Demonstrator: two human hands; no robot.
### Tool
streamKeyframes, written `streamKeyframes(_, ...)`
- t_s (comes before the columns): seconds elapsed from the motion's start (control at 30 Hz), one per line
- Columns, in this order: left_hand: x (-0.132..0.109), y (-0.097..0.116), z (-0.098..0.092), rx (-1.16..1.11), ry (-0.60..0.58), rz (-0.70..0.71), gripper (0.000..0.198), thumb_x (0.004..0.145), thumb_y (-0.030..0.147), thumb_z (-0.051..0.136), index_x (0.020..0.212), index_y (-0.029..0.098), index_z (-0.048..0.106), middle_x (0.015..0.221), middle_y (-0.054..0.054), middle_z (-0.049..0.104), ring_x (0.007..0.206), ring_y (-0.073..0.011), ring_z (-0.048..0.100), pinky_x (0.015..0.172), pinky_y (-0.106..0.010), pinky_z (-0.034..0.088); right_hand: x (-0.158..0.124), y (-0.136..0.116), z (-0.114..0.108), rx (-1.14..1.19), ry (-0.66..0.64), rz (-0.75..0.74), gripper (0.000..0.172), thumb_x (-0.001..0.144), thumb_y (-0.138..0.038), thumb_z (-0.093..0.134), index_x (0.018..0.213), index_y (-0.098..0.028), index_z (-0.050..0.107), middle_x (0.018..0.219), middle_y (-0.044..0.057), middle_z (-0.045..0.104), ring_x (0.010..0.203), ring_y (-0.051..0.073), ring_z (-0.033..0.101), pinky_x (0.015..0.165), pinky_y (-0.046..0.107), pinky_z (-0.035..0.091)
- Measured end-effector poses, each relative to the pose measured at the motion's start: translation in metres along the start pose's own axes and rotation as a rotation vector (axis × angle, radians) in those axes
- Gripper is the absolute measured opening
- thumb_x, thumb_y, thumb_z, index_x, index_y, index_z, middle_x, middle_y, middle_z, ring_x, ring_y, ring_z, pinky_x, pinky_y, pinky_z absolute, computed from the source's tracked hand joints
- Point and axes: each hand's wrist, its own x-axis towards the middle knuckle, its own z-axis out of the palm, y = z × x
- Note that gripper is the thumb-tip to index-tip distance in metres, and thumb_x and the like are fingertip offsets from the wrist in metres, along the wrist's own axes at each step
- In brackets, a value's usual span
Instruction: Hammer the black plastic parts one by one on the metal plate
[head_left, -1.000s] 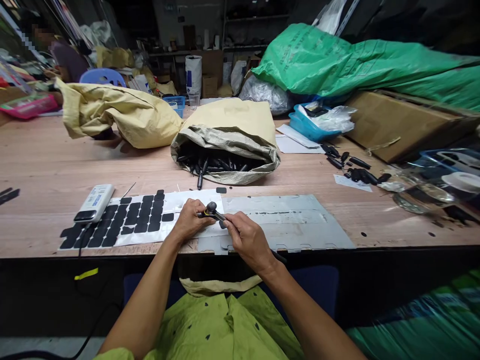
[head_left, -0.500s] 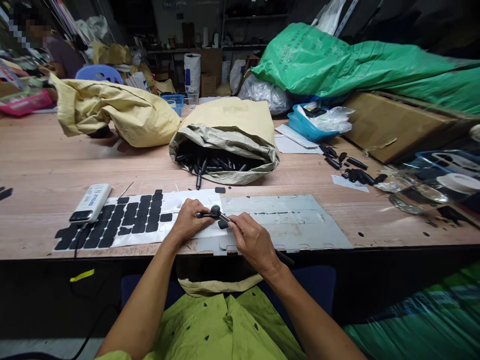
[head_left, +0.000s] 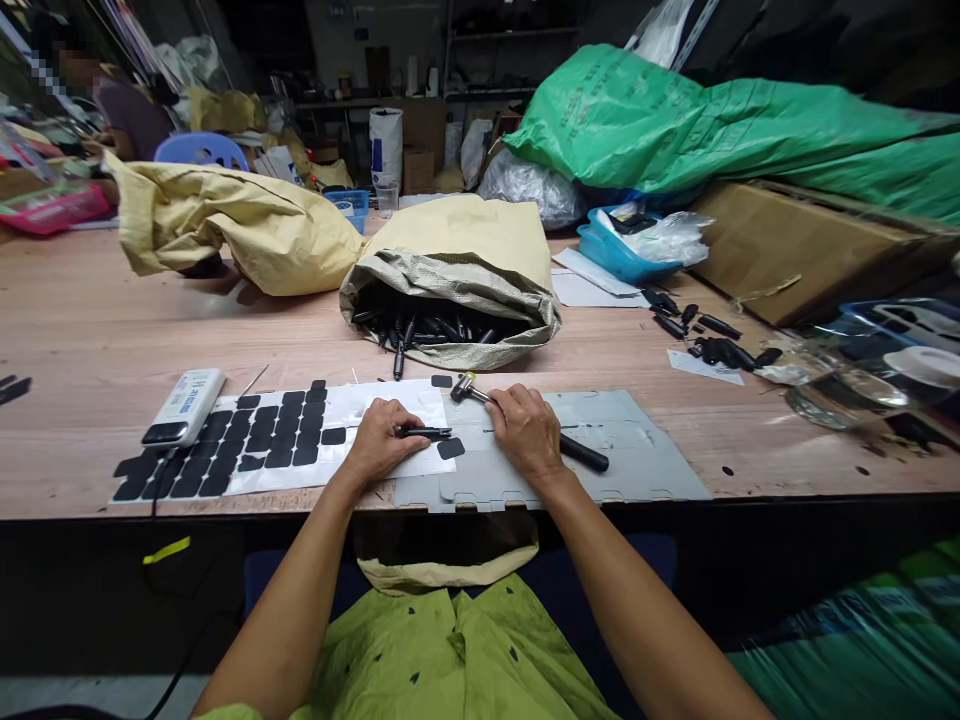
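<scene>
My left hand (head_left: 382, 440) is closed on a slim black pen-like part (head_left: 429, 432), which lies nearly level and points right over the white sheet (head_left: 352, 400). My right hand (head_left: 526, 430) grips the metal shaft of a small hammer (head_left: 586, 454); its head is to the left of my fingers and its black handle sticks out to the right, over the grey board (head_left: 637, 440). A loose black rounded sticker (head_left: 451, 448) lies just below the part's tip. Rows of black stickers (head_left: 281, 435) cover the sheets on the left.
Behind my hands, an open beige sack (head_left: 465, 235) holds several black parts. At the left stands a white boxy device (head_left: 184, 405) with a cable. More black parts (head_left: 720, 350), a blue basket (head_left: 622, 258) and a cardboard box (head_left: 795, 250) lie right. Another person (head_left: 131, 115) sits far left.
The hammer head has moved off the black part, up and to the right, with my right hand. My left hand holds the part in about the same place.
</scene>
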Motion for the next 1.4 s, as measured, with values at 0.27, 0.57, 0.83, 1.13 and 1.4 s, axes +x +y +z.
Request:
streamKeyframes(0.27, -0.053, 0.047, 0.02, -0.126, -0.163, 0.276, 0.024, 0.095, 0.04, 0.053, 0.104, 0.022, 0.065, 0.096, -0.007, 0.068, 0.09, -0.022, 0.058, 0.084, -0.036, 0.044, -0.002, 0.001, 0.005, 0.019, -0.004, 0.019, 0.02, 0.093, -0.029, 0.052, 0.1, -0.02, 0.068, 0.093, 0.006, 0.062, 0.086, 0.02, 0.049, 0.072, 0.031, 0.031)
streamKeyframes(0.57, -0.11, 0.037, 0.072, 0.039, -0.514, 0.021, 0.029, 0.097, 0.039, 0.045, 0.113, 0.024, 0.063, 0.097, -0.008, 0.071, 0.091, -0.0239, 0.066, 0.08, -0.033, 0.048, -0.003, -0.001, 0.005, 0.003, -0.004, 0.032, 0.019, 0.093, -0.028, 0.051, 0.099, -0.02, 0.067, 0.093, 0.006, 0.061, 0.086, 0.021, 0.048, 0.072, 0.031, 0.031)
streamKeyframes(0.83, -0.11, 0.01, 0.093, 0.09, -0.653, -0.337, 0.045, 0.092, 0.035, 0.048, 0.135, 0.026, 0.054, 0.136, -0.013, 0.059, 0.126, -0.0342, 0.056, 0.101, -0.045, 0.046, -0.003, 0.0, 0.008, 0.009, 0.013, 0.024, 0.019, 0.093, -0.028, 0.051, 0.1, -0.02, 0.066, 0.094, 0.006, 0.061, 0.085, 0.02, 0.048, 0.07, 0.031, 0.032)
streamKeyframes(1.13, -0.121, -0.003, 0.11, 0.097, -0.653, -0.315, 0.047, 0.088, 0.023, 0.05, 0.135, 0.028, 0.055, 0.138, -0.009, 0.059, 0.126, -0.0293, 0.055, 0.103, -0.041, 0.045, -0.004, 0.0, 0.009, 0.0, 0.033, 0.016, 0.018, 0.092, -0.027, 0.051, 0.1, -0.02, 0.066, 0.093, 0.006, 0.061, 0.084, 0.02, 0.049, 0.07, 0.031, 0.032)
streamKeyframes(1.4, -0.095, 0.064, 0.056, -0.069, -0.631, 0.1, 0.024, 0.089, 0.029, 0.055, 0.108, 0.025, 0.07, 0.102, -0.006, 0.072, 0.094, -0.0229, 0.067, 0.081, -0.031, 0.049, -0.004, -0.001, 0.008, -0.022, 0.025, 0.017, 0.018, 0.093, -0.028, 0.05, 0.099, -0.02, 0.066, 0.093, 0.007, 0.061, 0.085, 0.021, 0.049, 0.07, 0.031, 0.031)
